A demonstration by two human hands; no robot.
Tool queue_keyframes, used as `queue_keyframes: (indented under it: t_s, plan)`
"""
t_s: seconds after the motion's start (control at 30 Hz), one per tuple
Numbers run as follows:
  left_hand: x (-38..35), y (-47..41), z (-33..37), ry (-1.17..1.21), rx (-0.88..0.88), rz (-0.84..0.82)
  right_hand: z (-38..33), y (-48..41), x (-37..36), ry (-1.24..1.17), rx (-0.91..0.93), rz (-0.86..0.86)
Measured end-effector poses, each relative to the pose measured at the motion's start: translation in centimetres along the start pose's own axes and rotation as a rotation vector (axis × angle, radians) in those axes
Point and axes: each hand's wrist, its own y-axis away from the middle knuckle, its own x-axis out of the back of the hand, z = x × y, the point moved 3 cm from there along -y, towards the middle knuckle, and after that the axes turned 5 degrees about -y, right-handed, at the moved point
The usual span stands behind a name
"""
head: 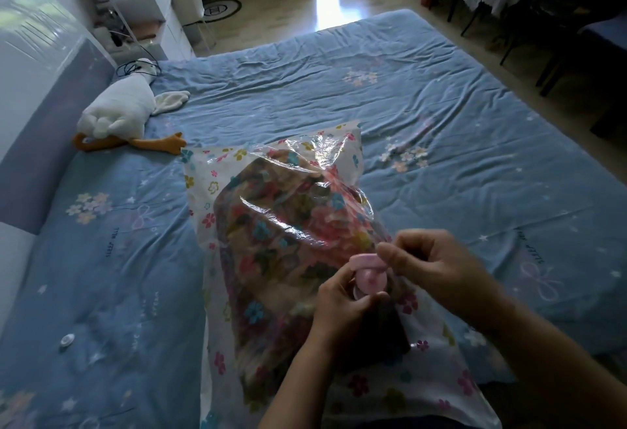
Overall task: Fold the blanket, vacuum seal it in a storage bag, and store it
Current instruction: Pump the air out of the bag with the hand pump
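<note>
Bed (339,89), working left to right.

- Left edge, by the headboard: a plush goose (125,113) is lying on its side, well apart from the work.
- Near-left area of the bed: a small white round piece (67,340) is lying alone on the sheet. I cannot tell what it belongs to.
- Middle of the near edge: the storage bag (210,191) is lying lengthwise and running away from the near edge. The blanket (271,242) is sitting folded inside it, its flower print showing through the clear plastic. The bag is looking puffy and wrinkled, so I am judging the air is not out yet. Its far end is crumpling upward, and I cannot tell whether the zip there is closed.
- Left grip (339,303): its fingers are curling round the pink valve (369,281) on top of the bag and steadying it.
- Right grip (431,259): it is pinching the pink valve cap (364,261) between thumb and fingertips, just above the valve.

Progress, as I am reading it: folding and bagging are done. The valve is being handled, probably ahead of suction. Drawing the air out, capping and putting the bag away are left to do. No pump or vacuum is showing in view.
</note>
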Motion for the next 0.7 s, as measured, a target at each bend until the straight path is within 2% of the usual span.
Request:
queue_keyframes:
  t_s: [0.07,0.1,0.13,0.27,0.33,0.37,0.43,0.5,0.53,0.57,0.63,0.7]
  plan:
    - [0.0,-0.1,0.0,-0.021,-0.013,-0.008,-2.2,-0.2,0.4,-0.344,0.063,-0.049]
    - [0.0,-0.2,-0.1,-0.036,-0.009,-0.009,-2.1,-0.2,0.4,-0.438,0.051,-0.067]
    - [-0.1,-0.1,-0.1,-0.035,-0.001,0.001,-1.1,-0.1,0.2,-0.432,0.003,-0.075]
    - [-0.5,0.3,-0.4,-0.08,0.013,0.004,5.7,1.2,-1.0,0.064,-0.273,-0.062]
    - [-0.3,0.5,-0.3,-0.051,0.02,0.018,5.7,1.2,-1.0,0.142,-0.256,-0.051]
    - [-0.1,0.4,-0.1,-0.029,0.013,0.022,4.3,1.0,-0.7,0.101,-0.179,-0.048]
    - [0.1,0.3,0.3,-0.018,0.004,0.012,0.7,0.2,-0.1,-0.133,-0.039,-0.053]
    - [0.1,0.3,0.8,-0.022,-0.005,-0.01,-2.1,-0.1,0.3,-0.453,0.035,-0.16]
    - [0.1,0.3,0.9,-0.026,-0.005,-0.013,-2.2,0.0,0.3,-0.527,0.041,-0.186]
    - [0.0,0.4,0.9,-0.032,0.0,-0.007,-1.4,0.0,0.1,-0.501,0.009,-0.179]
    - [-0.2,0.7,0.8,-0.054,0.007,0.007,2.1,0.4,-0.4,-0.202,-0.109,-0.07]
    - [-0.4,1.1,0.8,-0.066,0.008,0.02,4.6,1.2,-0.9,0.075,-0.231,-0.053]
